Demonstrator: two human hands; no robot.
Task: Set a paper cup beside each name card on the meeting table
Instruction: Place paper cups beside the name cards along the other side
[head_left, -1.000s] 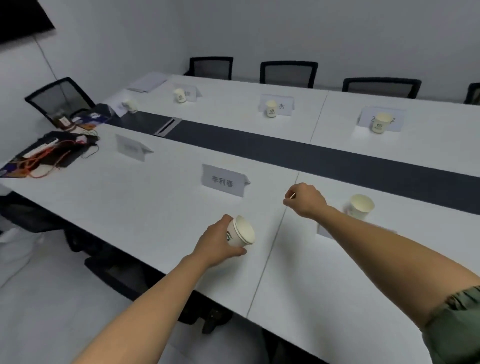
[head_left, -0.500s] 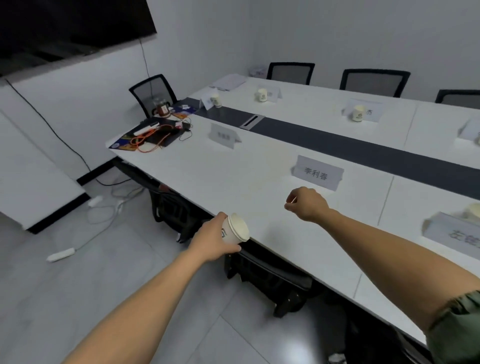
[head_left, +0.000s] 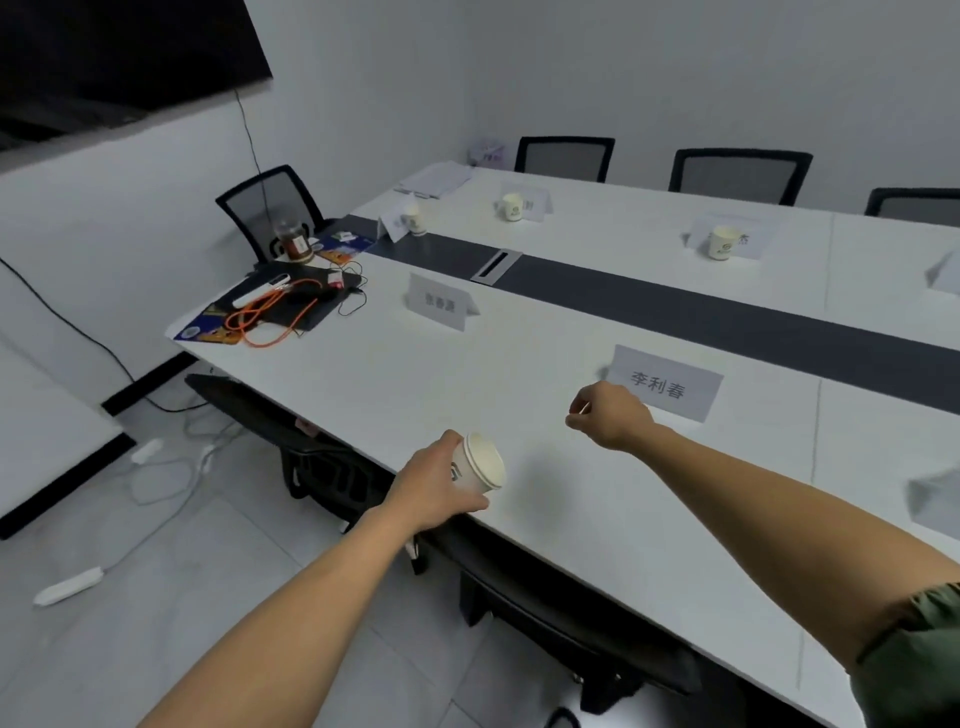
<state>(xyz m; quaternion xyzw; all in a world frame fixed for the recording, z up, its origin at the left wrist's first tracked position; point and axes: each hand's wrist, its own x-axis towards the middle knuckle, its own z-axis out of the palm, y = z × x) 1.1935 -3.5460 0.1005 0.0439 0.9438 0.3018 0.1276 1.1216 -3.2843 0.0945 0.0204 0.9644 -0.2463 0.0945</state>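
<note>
Cup placement is judged part done. A white paper cup (head_left: 480, 467), tipped with its mouth toward the right, is gripped round its side by the left hand (head_left: 434, 491) at lower centre of the frame, over the near edge of the long white meeting table (head_left: 395, 384). The right hand (head_left: 610, 415) is held just up and right of it, fingers curled into a fist (whether something small is pinched cannot be told). Just beyond, the grey name card with dark characters (head_left: 665, 384) is seen with no cup beside it, as is a second grey name card (head_left: 439, 302) toward upper left. Across the upper frame, three far-side cups (head_left: 722, 242) are set by their cards. At least two near-side places are judged left.
</note>
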